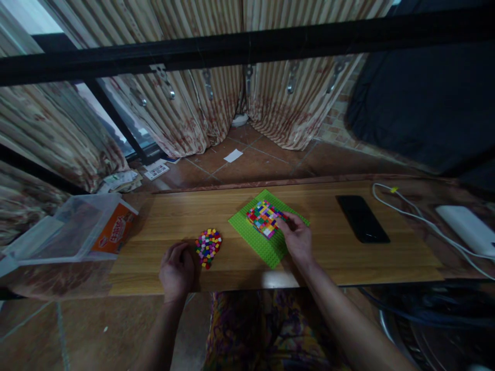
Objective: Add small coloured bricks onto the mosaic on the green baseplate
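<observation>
A bright green studded baseplate (272, 257) lies turned like a diamond on the wooden board. On it stands a low, many-coloured block of small toy bricks (263, 215). My right hand (297, 238) reaches over the plate, thumb and fingers pinched together at the right side of the brick block. Whatever is between those fingertips is too small to tell. A heap of loose bricks (209, 246) in many colours lies left of the plate. Just beside the heap, my left hand (177, 269) rests on the board with fingers curled in; the inside of the hand is hidden.
To the left, a clear plastic box (73, 226) with an orange label stands at the board's end. A black phone (362, 218) lies right of the plate, near a white cable (417, 214) and a white power bank-like box (467, 229). A dark rail (247, 47) crosses beyond.
</observation>
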A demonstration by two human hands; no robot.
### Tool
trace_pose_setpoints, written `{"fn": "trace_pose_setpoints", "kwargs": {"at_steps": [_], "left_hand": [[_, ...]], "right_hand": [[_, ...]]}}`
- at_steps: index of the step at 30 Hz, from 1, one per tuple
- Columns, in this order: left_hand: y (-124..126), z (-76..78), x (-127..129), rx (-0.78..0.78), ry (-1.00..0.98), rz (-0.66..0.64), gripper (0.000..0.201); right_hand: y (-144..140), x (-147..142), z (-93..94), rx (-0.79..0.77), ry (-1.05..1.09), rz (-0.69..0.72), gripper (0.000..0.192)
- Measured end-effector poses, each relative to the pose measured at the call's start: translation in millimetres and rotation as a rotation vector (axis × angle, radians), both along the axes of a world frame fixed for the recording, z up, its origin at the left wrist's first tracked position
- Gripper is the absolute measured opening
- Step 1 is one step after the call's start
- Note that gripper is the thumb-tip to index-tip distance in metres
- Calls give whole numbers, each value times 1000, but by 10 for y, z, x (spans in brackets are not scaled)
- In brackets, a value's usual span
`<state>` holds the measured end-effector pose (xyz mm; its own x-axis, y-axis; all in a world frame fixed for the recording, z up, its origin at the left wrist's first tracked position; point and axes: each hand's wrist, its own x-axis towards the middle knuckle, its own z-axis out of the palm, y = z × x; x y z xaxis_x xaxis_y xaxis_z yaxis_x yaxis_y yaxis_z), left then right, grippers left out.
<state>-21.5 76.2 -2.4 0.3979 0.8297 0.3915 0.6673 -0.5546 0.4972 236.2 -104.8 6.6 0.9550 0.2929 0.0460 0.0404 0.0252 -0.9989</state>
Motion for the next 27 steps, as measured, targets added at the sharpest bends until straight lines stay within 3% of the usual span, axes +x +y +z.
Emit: {"fn": "trace_pose_setpoints", "kwargs": {"at_steps": [6, 10, 12, 14, 16, 18, 22, 27], "left_hand": [[-4, -11, 10, -8, -12, 7, 24], [-26, -22, 11, -14, -12, 18, 24], [-36, -26, 11, -14, -16, 10, 24], [-43, -29, 11, -10, -22, 6, 24], [-47, -33, 11, -7, -28, 8, 24], [-48, -39, 11, -9, -33, 9, 23], [-45, -58, 8, -9, -47, 5, 24], [-44, -63, 7, -5, -51, -2, 24]], "right_hand": [[-142, 30, 43, 22, -10, -145, 39], [-203, -205, 192, -69, -263, -144, 32], [-180, -428, 260, -114, -420, -16, 22], [-116, -694, 285, -158, -501, 224, 15], [-15, -965, 261, -218, -554, 482, 13], [111, -1205, 210, -304, -614, 617, 12], [366, -1499, 140, -484, -712, 697, 8], [551, -1608, 125, -671, -827, 679, 2]]}}
